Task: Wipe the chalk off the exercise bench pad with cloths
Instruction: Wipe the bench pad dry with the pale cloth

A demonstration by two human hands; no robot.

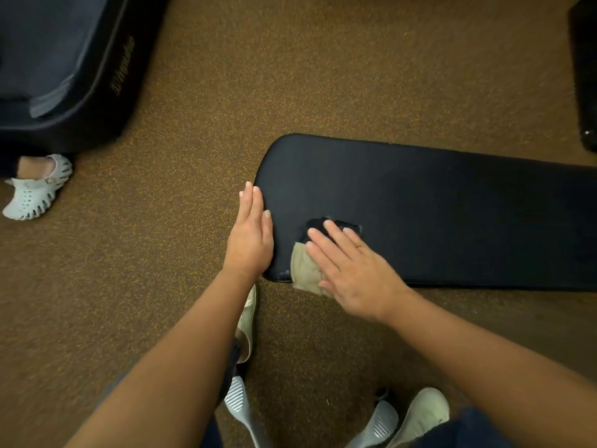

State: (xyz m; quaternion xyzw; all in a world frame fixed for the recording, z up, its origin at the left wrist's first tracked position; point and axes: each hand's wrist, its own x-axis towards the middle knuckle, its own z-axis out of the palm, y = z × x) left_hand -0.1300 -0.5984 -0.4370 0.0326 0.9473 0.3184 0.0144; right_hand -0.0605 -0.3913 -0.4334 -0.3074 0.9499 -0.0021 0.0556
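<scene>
A long black bench pad (436,205) runs from the centre to the right edge of the head view. My right hand (350,270) lies flat with straight fingers on two cloths at the pad's near left corner. One is a beige cloth (303,270) that overhangs the near edge. The other is a dark cloth (318,224) that shows past my fingertips. My left hand (250,234) is flat and straight-fingered against the pad's rounded left end. I see no chalk marks on the pad.
Brown speckled carpet (290,76) surrounds the pad. A dark padded block (64,66) lies at the top left, with another person's foot in a white clog (35,189) beside it. A black object (586,69) stands at the top right. My own feet and bench legs (239,402) are below.
</scene>
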